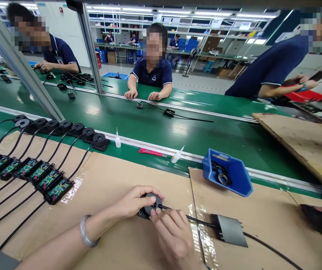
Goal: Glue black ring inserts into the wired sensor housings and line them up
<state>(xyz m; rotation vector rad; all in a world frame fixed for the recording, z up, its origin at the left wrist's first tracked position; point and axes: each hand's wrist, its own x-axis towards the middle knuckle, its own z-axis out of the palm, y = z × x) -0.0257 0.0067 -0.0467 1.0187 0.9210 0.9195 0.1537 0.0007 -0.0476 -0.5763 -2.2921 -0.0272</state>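
A round black part (151, 205) with a hole in its middle lies low over the cardboard, between my two hands. My left hand (135, 202) grips it, thumb on top and fingers round its far edge. The fingers of my right hand (170, 228) are pinched together at the part's near right side, by the black cable (197, 220). That cable runs right from the part to a dark grey housing (231, 229) lying on the cardboard (116, 168). What the right fingertips hold is partly hidden.
At left, several black housings (48, 180) with green boards are cabled to round parts (99, 140). Beyond the cardboard lie bottles (117, 139), a red cutter (151, 152) and a blue bin (234, 176). A co-worker (152, 71) sits across the green conveyor (116, 112).
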